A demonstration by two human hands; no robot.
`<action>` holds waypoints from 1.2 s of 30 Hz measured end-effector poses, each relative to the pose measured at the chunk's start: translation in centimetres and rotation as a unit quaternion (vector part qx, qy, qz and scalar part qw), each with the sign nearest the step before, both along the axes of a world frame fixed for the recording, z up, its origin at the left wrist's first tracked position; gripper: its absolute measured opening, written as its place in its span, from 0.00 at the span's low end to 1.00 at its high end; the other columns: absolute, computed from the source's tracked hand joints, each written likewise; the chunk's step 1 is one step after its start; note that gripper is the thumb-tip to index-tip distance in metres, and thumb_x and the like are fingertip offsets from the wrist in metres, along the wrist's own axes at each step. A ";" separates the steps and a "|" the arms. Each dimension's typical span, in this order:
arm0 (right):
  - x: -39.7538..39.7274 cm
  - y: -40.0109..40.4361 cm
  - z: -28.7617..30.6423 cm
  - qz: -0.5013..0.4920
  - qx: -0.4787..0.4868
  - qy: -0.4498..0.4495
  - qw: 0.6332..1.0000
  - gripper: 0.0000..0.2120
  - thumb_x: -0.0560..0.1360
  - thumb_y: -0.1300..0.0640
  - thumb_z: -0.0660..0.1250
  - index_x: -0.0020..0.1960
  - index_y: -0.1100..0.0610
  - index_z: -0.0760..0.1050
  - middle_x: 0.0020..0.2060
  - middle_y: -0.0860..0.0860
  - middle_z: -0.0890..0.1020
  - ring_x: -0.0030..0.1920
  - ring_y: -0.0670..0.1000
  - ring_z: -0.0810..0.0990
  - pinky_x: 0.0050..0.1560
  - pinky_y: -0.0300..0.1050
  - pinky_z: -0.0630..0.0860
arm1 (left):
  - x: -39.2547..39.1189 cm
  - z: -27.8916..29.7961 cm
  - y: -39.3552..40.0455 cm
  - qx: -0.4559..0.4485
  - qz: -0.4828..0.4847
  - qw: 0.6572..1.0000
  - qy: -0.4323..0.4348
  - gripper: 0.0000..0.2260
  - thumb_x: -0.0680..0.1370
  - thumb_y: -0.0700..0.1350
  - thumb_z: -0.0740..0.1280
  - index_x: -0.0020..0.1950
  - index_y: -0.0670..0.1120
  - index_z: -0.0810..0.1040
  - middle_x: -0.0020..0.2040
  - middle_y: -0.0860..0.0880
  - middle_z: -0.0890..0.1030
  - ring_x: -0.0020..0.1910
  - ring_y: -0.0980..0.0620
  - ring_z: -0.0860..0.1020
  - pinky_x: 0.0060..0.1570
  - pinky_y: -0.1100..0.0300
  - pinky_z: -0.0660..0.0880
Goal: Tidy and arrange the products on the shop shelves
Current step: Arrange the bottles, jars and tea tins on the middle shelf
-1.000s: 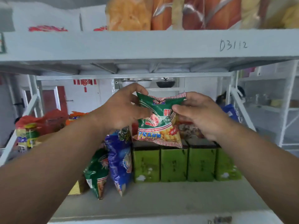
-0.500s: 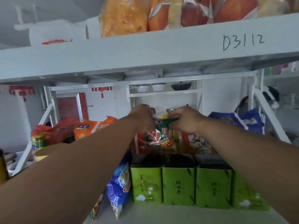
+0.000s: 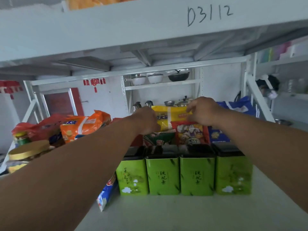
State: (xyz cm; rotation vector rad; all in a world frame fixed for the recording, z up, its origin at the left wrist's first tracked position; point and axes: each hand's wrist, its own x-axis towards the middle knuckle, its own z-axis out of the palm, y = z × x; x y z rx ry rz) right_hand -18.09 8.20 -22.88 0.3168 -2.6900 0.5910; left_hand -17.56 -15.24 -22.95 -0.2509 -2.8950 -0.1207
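Note:
A green snack packet (image 3: 159, 137) with a red-and-white striped edge lies tucked behind the row of green tins (image 3: 164, 174), between a red packet (image 3: 191, 134) and my left arm. My left hand (image 3: 146, 120) is curled at the packet's top edge and seems to grip it; the exact contact is hidden. My right hand (image 3: 202, 110) pinches the top right edge of a yellow packet (image 3: 171, 115) standing at the back. Both arms reach deep over the tins.
To the left are an orange packet (image 3: 85, 124), a red bag (image 3: 41, 127) and gold-lidded jars (image 3: 28, 152). A blue packet (image 3: 106, 194) leans by the leftmost tin. A blue bag (image 3: 236, 105) stands at the back right. The upper shelf beam (image 3: 150, 29) hangs close overhead.
The green packet went from held up in front of me to down behind the tins. Both hands moved deeper into the shelf, and my right hand shifted onto the yellow packet.

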 end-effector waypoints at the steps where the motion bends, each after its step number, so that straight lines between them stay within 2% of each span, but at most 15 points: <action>1: 0.0 1.0 -0.1 -0.019 0.018 -0.012 1.000 0.23 0.75 0.44 0.78 0.67 0.52 0.82 0.66 0.53 0.79 0.64 0.55 0.78 0.58 0.44 0.72 | 0.0 0.0 0.9 0.032 -0.022 0.999 -0.006 0.18 0.81 0.54 0.72 0.61 0.40 0.85 0.61 0.44 0.80 0.58 0.43 0.80 0.60 0.50 0.80; 4: -0.3 3.1 -1.0 -0.057 0.056 -0.069 0.994 0.30 0.72 0.40 0.79 0.70 0.50 0.79 0.66 0.53 0.80 0.63 0.55 0.79 0.61 0.48 0.77 | -0.6 -0.3 3.6 0.123 -0.063 0.990 -0.022 0.21 0.77 0.54 0.77 0.67 0.48 0.82 0.69 0.45 0.79 0.61 0.45 0.80 0.62 0.52 0.79; 7: -0.7 3.6 -2.2 -0.041 0.062 -0.096 0.993 0.18 0.73 0.41 0.77 0.57 0.50 0.81 0.53 0.52 0.82 0.52 0.53 0.81 0.52 0.48 0.80 | -1.4 -1.2 5.6 0.167 -0.060 0.983 -0.054 0.27 0.73 0.55 0.80 0.71 0.53 0.78 0.70 0.44 0.78 0.62 0.42 0.80 0.63 0.47 0.80; 8: -0.8 3.6 -2.6 -0.035 0.065 -0.090 0.993 0.16 0.74 0.44 0.77 0.56 0.52 0.81 0.50 0.52 0.82 0.50 0.53 0.81 0.51 0.48 0.81 | -1.7 -1.4 6.1 0.163 -0.060 0.983 -0.062 0.30 0.74 0.54 0.80 0.73 0.53 0.76 0.72 0.45 0.77 0.64 0.41 0.79 0.63 0.48 0.79; 12: -0.9 3.8 -3.7 -0.042 0.053 -0.019 0.998 0.10 0.77 0.53 0.75 0.56 0.57 0.86 0.53 0.55 0.86 0.54 0.56 0.83 0.57 0.51 0.81 | -2.2 -1.9 6.8 0.130 -0.055 0.988 -0.059 0.31 0.78 0.54 0.77 0.79 0.51 0.71 0.79 0.46 0.69 0.71 0.41 0.74 0.61 0.53 0.74; 14: -0.8 4.5 -3.8 -0.044 -0.006 0.020 0.999 0.09 0.78 0.55 0.75 0.55 0.58 0.86 0.55 0.55 0.85 0.56 0.56 0.83 0.57 0.46 0.79 | -2.3 -2.0 6.6 0.142 -0.058 0.987 -0.053 0.31 0.77 0.54 0.78 0.78 0.51 0.72 0.75 0.45 0.74 0.65 0.42 0.78 0.61 0.52 0.78; 17: 0.4 5.4 -2.5 -0.045 -0.109 0.078 0.990 0.04 0.78 0.56 0.76 0.53 0.53 0.84 0.53 0.52 0.83 0.54 0.53 0.82 0.46 0.40 0.75 | -1.7 -1.8 6.1 0.220 -0.090 0.971 -0.038 0.34 0.73 0.53 0.81 0.76 0.53 0.73 0.62 0.49 0.80 0.57 0.46 0.80 0.53 0.53 0.79; 19: 1.3 5.8 -0.9 -0.046 -0.167 0.108 0.979 0.02 0.79 0.56 0.75 0.49 0.51 0.83 0.51 0.50 0.82 0.50 0.51 0.81 0.39 0.35 0.72 | -0.8 -1.2 6.1 0.295 -0.120 0.947 -0.034 0.38 0.72 0.52 0.82 0.79 0.56 0.70 0.62 0.52 0.79 0.57 0.48 0.81 0.52 0.55 0.79; 21: 2.3 6.1 0.9 -0.047 -0.211 0.137 0.967 0.02 0.79 0.57 0.75 0.49 0.50 0.82 0.49 0.49 0.82 0.48 0.49 0.81 0.37 0.31 0.69 | 0.4 -0.3 6.5 0.355 -0.139 0.924 -0.038 0.42 0.74 0.51 0.82 0.83 0.58 0.63 0.61 0.52 0.80 0.53 0.54 0.81 0.48 0.60 0.79; 23: 3.3 6.1 2.4 -0.037 -0.270 0.146 0.951 0.01 0.79 0.56 0.75 0.50 0.51 0.83 0.47 0.50 0.84 0.43 0.49 0.82 0.31 0.33 0.72 | 1.7 0.6 6.8 0.423 -0.162 0.890 -0.045 0.45 0.75 0.48 0.82 0.84 0.61 0.58 0.56 0.54 0.84 0.49 0.60 0.83 0.48 0.63 0.82; 25: 4.1 5.8 3.5 -0.014 -0.340 0.139 0.930 0.02 0.79 0.57 0.75 0.49 0.52 0.83 0.46 0.53 0.86 0.40 0.50 0.83 0.28 0.34 0.74 | 2.9 1.2 6.7 0.485 -0.179 0.854 -0.051 0.48 0.76 0.47 0.81 0.85 0.64 0.53 0.52 0.59 0.84 0.44 0.63 0.85 0.49 0.60 0.85; 27: 5.0 5.2 4.1 0.009 -0.388 0.120 0.914 0.03 0.79 0.57 0.75 0.48 0.52 0.82 0.47 0.55 0.87 0.42 0.52 0.86 0.35 0.41 0.81 | 4.9 1.8 6.3 0.525 -0.186 0.828 -0.072 0.45 0.77 0.46 0.79 0.85 0.59 0.54 0.51 0.59 0.82 0.39 0.63 0.86 0.38 0.64 0.83; 30: 6.2 4.0 4.3 0.041 -0.441 0.093 0.892 0.04 0.79 0.58 0.76 0.52 0.54 0.82 0.48 0.56 0.88 0.43 0.52 0.89 0.44 0.48 0.86 | 6.5 2.0 5.3 0.569 -0.194 0.794 -0.085 0.23 0.78 0.42 0.78 0.70 0.53 0.74 0.55 0.48 0.87 0.44 0.50 0.89 0.41 0.54 0.86; 33: 8.1 2.2 3.4 0.053 -0.483 0.098 0.868 0.16 0.79 0.54 0.76 0.64 0.52 0.78 0.54 0.54 0.87 0.46 0.51 0.88 0.45 0.46 0.85 | 7.7 1.2 3.7 0.610 -0.186 0.769 -0.054 0.16 0.78 0.41 0.78 0.65 0.48 0.80 0.55 0.44 0.89 0.48 0.43 0.89 0.51 0.44 0.86; 36: 11.5 0.2 1.2 0.013 -0.477 0.136 0.868 0.23 0.77 0.50 0.77 0.69 0.45 0.74 0.56 0.46 0.80 0.47 0.43 0.83 0.36 0.34 0.78 | 9.0 -0.2 2.1 0.644 -0.180 0.743 -0.039 0.14 0.80 0.43 0.77 0.64 0.47 0.81 0.53 0.44 0.89 0.50 0.41 0.89 0.55 0.38 0.84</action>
